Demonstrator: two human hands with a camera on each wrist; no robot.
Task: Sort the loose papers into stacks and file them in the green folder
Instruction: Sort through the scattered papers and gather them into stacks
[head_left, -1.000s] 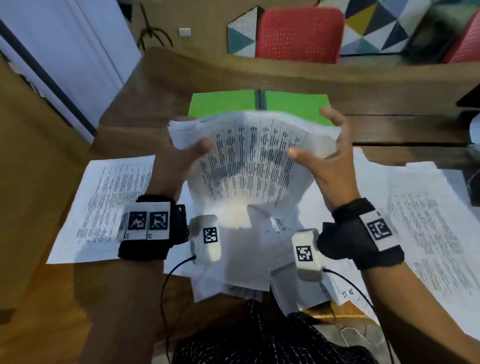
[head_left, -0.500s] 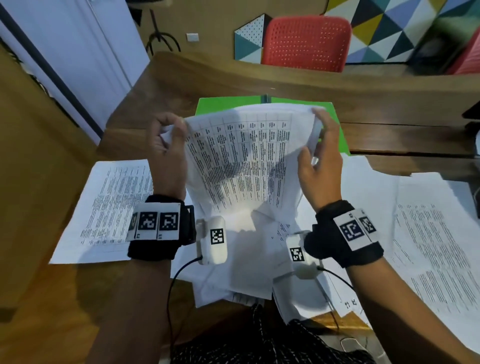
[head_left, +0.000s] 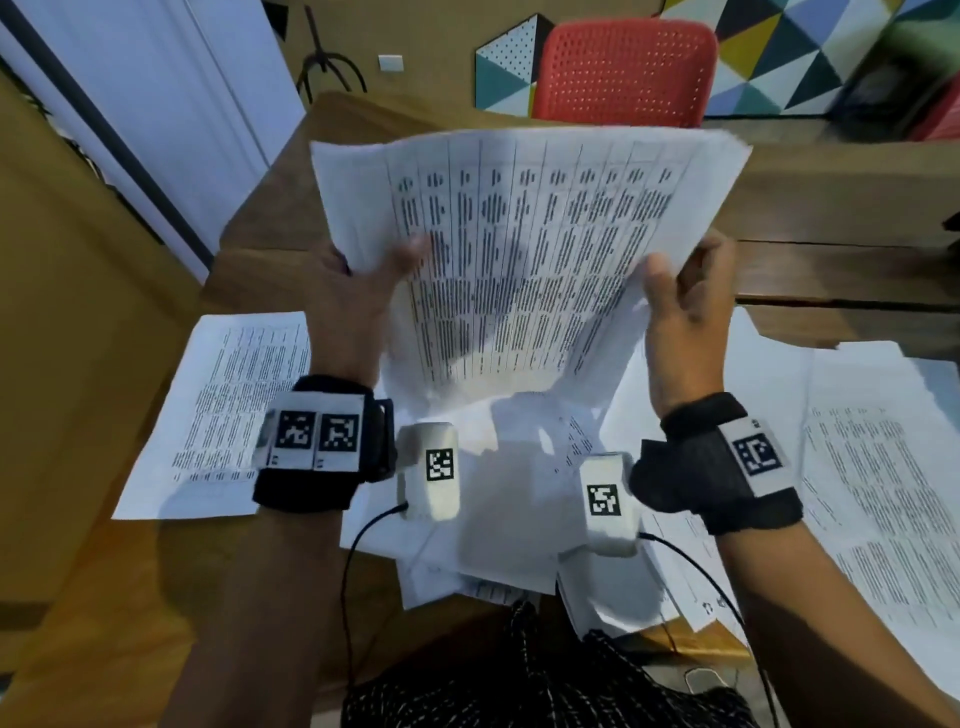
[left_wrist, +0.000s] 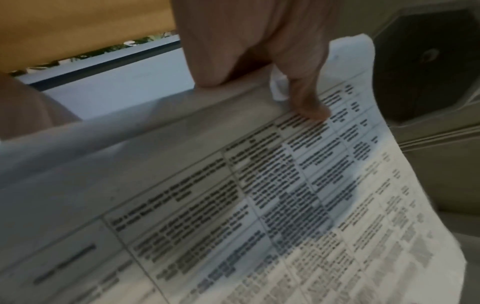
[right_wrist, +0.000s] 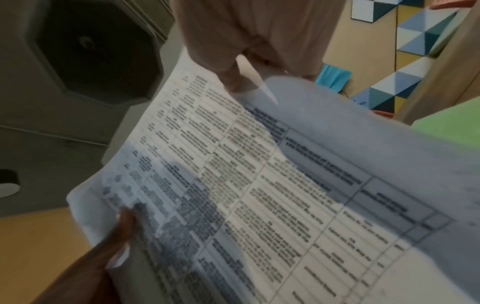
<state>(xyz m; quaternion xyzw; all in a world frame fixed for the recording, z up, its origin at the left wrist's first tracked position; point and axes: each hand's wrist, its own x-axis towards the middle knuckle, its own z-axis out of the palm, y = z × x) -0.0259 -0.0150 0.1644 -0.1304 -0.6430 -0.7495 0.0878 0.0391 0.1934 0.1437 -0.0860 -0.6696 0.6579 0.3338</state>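
Both hands hold a stack of printed papers (head_left: 530, 249) upright above the table, its table-filled page facing me. My left hand (head_left: 363, 280) grips the stack's left edge, thumb on the front. My right hand (head_left: 685, 291) grips the right edge the same way. In the left wrist view the thumb (left_wrist: 309, 102) presses on the printed stack (left_wrist: 259, 195). The right wrist view shows the stack (right_wrist: 259, 185), with my left hand (right_wrist: 116, 236) at its far edge. A corner of the green folder (right_wrist: 446, 127) shows there; in the head view the stack hides it.
Loose printed sheets lie on the wooden table: one at the left (head_left: 223, 415), a spread at the right (head_left: 883, 467), and a messy pile under my wrists (head_left: 493, 519). A red chair (head_left: 623, 73) stands beyond the table's far edge.
The stack has risen and spread wider in front of me, and it now covers the green folder. Both hands moved from its top corners down to the side edges.
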